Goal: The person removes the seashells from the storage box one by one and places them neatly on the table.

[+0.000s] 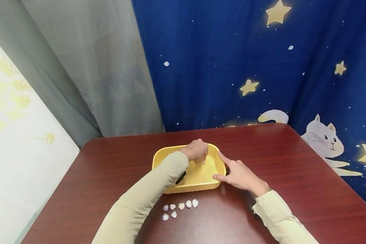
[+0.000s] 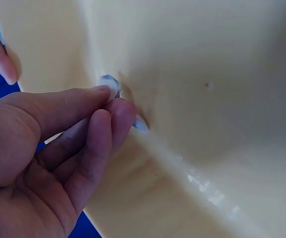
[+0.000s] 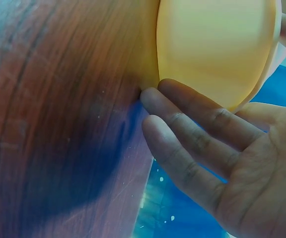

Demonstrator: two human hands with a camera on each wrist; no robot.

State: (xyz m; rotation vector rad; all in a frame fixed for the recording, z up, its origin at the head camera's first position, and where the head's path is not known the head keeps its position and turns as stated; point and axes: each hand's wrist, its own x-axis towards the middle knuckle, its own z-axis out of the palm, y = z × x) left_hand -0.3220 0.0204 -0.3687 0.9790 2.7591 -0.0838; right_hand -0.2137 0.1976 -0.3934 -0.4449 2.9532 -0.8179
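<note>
Over the inside of a yellow plastic basin (image 1: 189,186), my left hand (image 1: 197,150) pinches a small pale seashell (image 2: 112,85) between thumb and fingertips. Just beyond those fingertips, a second seashell (image 2: 141,124) shows partly, low in the basin near its wall. My right hand (image 1: 240,174) holds the basin's right end, with the thumb over the rim and the other fingers along the outside. In the right wrist view its fingers (image 3: 187,131) lie fairly straight by the outer wall. The left forearm crosses in front of part of the basin.
Several small seashells (image 1: 181,206) lie in two short rows on the dark red wooden table (image 1: 119,162), between the basin and me. Behind the table hang a grey curtain (image 1: 88,67) and a blue starry curtain (image 1: 207,67).
</note>
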